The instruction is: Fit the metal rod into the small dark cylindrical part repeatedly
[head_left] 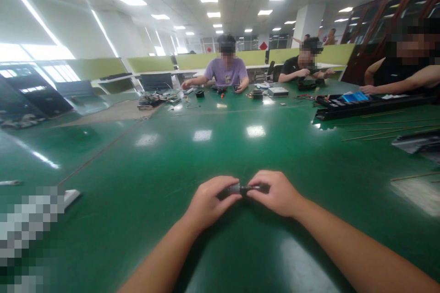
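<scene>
Open-plan office, ceiling lights mirrored in a glossy green tabletop (165, 160); co-workers sit along the far and right sides. From where I stand, the wearer's left hand (215, 199) and right hand (277, 192) meet near the middle, each closed in a pinch on a small grey-and-black cylindrical piece (244, 189), which lies roughly level between the fingertips. Whether it is one part or two joined, I cannot tell; fingers cover both ends. Good practice here, I judge: keep both grips on one straight line, press lightly, and leave the dark middle in sight so any tilt shows. Whether the hands rest on the surface is unclear. Edges: the near one is out of view. Neighbours all stand well apart from the hands: a white block (71, 198) to the left, thin brass-coloured rods (381, 130) and a long black housing (343, 111) to the right. Elbow room looks ample sideways; reaching far right would, I think, risk brushing the rods.
</scene>
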A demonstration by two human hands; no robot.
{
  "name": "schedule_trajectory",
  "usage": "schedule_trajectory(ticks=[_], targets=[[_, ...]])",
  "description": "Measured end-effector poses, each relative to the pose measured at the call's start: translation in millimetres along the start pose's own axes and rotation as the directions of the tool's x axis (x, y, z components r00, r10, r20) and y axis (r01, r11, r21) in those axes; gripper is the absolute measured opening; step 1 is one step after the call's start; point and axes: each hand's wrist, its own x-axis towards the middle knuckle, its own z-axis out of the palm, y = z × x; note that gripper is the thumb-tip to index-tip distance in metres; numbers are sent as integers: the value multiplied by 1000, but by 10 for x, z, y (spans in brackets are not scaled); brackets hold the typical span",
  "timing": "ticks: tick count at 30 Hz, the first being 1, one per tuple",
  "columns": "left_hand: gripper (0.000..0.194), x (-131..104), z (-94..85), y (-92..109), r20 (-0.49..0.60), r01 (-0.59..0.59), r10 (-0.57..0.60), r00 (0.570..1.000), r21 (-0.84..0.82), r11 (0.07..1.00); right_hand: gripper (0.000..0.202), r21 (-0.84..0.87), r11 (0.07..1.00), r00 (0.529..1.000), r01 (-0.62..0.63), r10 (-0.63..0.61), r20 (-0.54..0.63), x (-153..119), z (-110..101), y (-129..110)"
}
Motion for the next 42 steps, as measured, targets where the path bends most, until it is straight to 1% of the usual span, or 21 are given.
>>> schedule_trajectory(ticks=[18,42], targets=[[29,1,-20,-23,-1,20,-20,1000,20,1000,7,-17,1000,1000,-5,5,-4,6,-27,27],[28,7,-55,-49,-39,20,-19,999,33,999,6,-39,999,1000,-28,28,-13,21,-52,13]])
